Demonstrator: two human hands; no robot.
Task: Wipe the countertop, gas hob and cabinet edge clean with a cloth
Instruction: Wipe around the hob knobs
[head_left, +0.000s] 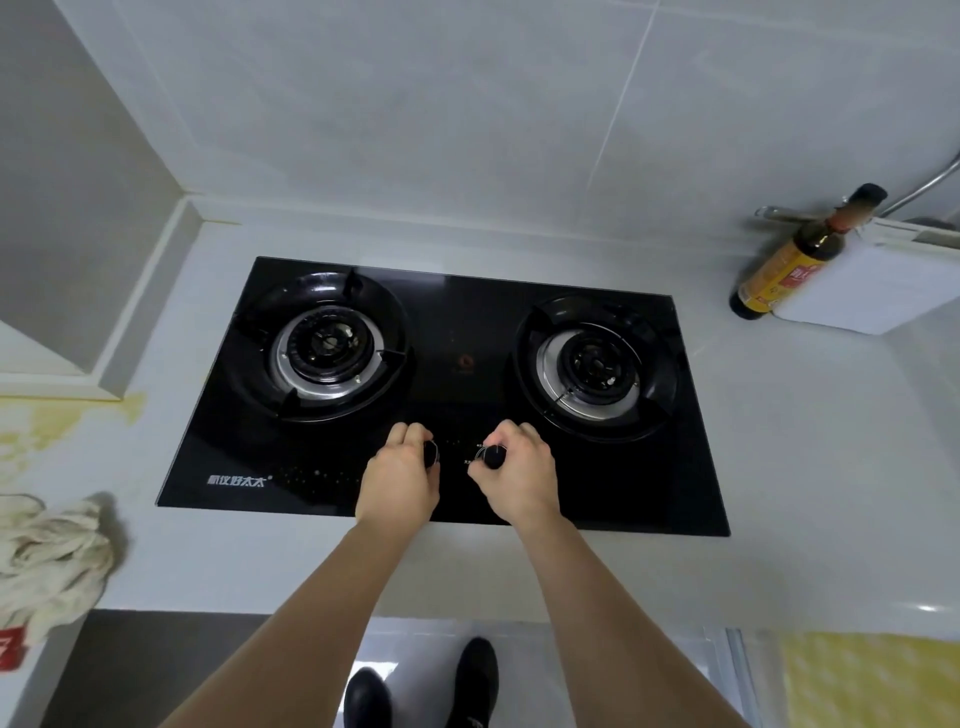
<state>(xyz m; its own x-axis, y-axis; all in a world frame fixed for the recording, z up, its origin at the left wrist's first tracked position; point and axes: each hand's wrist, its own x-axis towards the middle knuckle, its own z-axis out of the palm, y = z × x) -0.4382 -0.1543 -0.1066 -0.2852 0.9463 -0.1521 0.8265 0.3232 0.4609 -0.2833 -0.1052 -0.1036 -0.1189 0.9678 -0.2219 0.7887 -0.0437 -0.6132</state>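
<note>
A black glass gas hob (457, 322) is set into a pale countertop (810, 441), with one burner on the left (327, 345) and one on the right (595, 364). Two black knobs are mounted near the front middle of the hob. The left knob (431, 453) is gripped by the left hand (400, 475), whose fingers are curled round it from the left side. The right knob (492, 457) is gripped by the right hand (517, 470), with the thumb and fingers curled round it from the right. Both forearms are stretched forward over the front strip of the countertop.

The cloth (49, 556), a crumpled off-white rag, is left lying on the countertop at the far left, near the front edge and well apart from both hands; it is touched by neither hand. Yellowish stains (67, 421) are seen on the countertop behind the cloth, left of the hob.

At the back right, a dark bottle with a yellow label (789, 265) is stood on the countertop, just beside a white box (872, 286); whether the two touch cannot be told. The wall behind is covered in pale grey tiles (467, 119). Below the counter edge, two black shoes (421, 686) are seen on the floor.
</note>
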